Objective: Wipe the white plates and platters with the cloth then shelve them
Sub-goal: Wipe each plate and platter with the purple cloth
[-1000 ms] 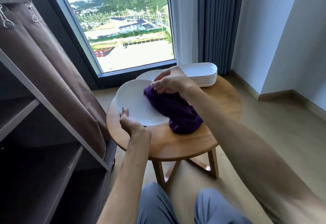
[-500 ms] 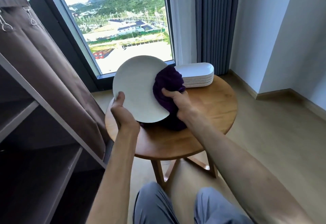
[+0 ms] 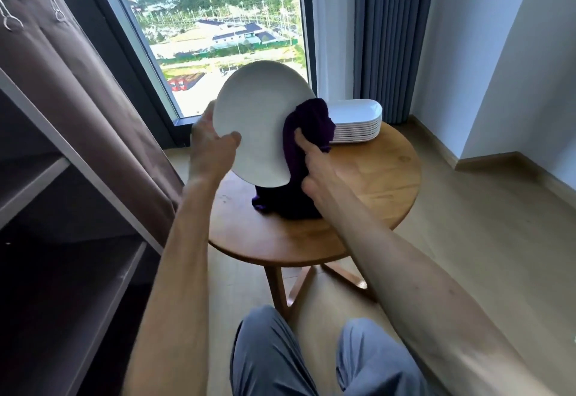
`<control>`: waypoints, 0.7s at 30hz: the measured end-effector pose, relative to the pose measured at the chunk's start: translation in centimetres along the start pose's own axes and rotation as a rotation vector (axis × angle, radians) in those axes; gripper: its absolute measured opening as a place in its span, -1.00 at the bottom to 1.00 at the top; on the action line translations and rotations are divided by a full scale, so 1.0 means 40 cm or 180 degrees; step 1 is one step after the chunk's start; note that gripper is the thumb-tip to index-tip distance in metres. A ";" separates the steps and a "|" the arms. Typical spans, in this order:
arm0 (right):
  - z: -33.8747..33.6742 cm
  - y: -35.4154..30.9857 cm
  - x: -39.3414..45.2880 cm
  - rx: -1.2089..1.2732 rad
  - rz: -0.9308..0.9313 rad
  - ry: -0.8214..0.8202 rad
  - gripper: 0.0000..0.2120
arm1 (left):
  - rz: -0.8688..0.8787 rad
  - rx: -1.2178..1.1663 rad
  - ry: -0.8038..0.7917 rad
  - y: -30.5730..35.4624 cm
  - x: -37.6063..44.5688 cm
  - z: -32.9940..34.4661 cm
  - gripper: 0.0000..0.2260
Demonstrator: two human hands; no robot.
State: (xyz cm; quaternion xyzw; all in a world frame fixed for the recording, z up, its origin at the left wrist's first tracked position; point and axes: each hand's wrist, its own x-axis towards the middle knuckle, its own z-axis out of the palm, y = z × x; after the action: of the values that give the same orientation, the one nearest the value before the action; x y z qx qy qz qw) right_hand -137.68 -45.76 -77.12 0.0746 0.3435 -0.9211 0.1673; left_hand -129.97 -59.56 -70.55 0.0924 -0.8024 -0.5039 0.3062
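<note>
White and smooth, the round plate (image 3: 258, 121) is held tilted up on edge above the round wooden desk (image 3: 367, 183), its face turned toward the camera. The left hand (image 3: 212, 149) pinches its left rim, thumb on the face and fingers behind, while the right hand (image 3: 314, 165) grips a dark purple cloth (image 3: 307, 134) bunched against the plate's right rim, the cloth's loose tail trailing down onto the desk. The likeliest slip, I judge, is the plate itself: it looks hard, slick and glossy, it is held at one edge only, and a sideways push from the wiping hand could lever it out of the pinch and onto the wood or the floor. The cloth looks soft and limp, so the dragging tail could catch under the plate. A stack of white oblong platters (image 3: 355, 121) with rounded corners sits at the far edge of the desk, just behind the cloth, where a wide swipe might nudge it. The dark shelf unit (image 3: 78, 271) stands to the left.
</note>
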 end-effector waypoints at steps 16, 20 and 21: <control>-0.033 -0.028 0.024 0.0046 -0.0148 0.0157 -0.80 | -0.0240 0.0361 -0.0174 0.011 -0.009 -0.025 -0.93; 0.045 0.055 -0.004 0.0558 0.0387 0.0265 -0.70 | -0.0257 -0.0695 0.0625 0.014 -0.095 0.127 -0.66; 0.050 0.067 -0.007 0.0548 0.0432 0.0244 -0.66 | -0.0247 -0.0579 0.0710 -0.002 -0.119 0.156 -0.66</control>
State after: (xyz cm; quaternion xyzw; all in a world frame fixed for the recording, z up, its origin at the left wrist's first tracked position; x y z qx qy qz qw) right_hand -136.48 -48.91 -77.17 0.1469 0.2634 -0.9302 0.2091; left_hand -129.82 -52.74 -74.41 0.1506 -0.7102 -0.5726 0.3809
